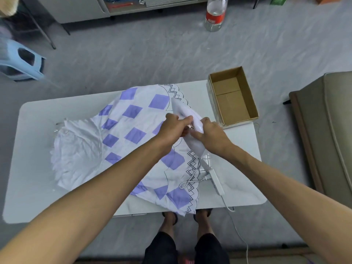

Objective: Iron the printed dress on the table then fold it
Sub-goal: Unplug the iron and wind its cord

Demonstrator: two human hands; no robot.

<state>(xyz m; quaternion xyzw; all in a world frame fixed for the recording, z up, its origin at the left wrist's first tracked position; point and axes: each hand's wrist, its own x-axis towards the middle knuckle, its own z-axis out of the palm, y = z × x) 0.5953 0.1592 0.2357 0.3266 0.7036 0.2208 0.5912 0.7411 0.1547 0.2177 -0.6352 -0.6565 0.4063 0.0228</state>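
The white table (pixel 38 149) takes up most of the view, and the printed dress (pixel 133 115) is spread across the middle of it. It's white with purple squares and a zigzag scalloped hem. The crumpled white top end points to 9 o'clock and the skirt fans out toward 3. One bit of hem hangs over the near edge at about 6 o'clock, right above the person's feet. The bare tabletop is mostly a wide patch at 9 o'clock, a strip along the far edge at 11, and a smaller patch at 4 to 5 o'clock.

An open cardboard box (pixel 246 90) sits on the 1 to 2 o'clock corner, and its far end pokes past the table edge.

The white iron (pixel 183 109) is on the skirt just right of center, nose toward 12. The right hand (pixel 213 134) is wrapped around its right side. The left hand (pixel 174 126) has its fingers curled onto the top by a reddish spot, but what they're pinching there is hard to tell.

A white power strip (pixel 216 180) lies at 4 o'clock near the right edge, with the braided cord (pixel 192 178) looping over the hem beside it.
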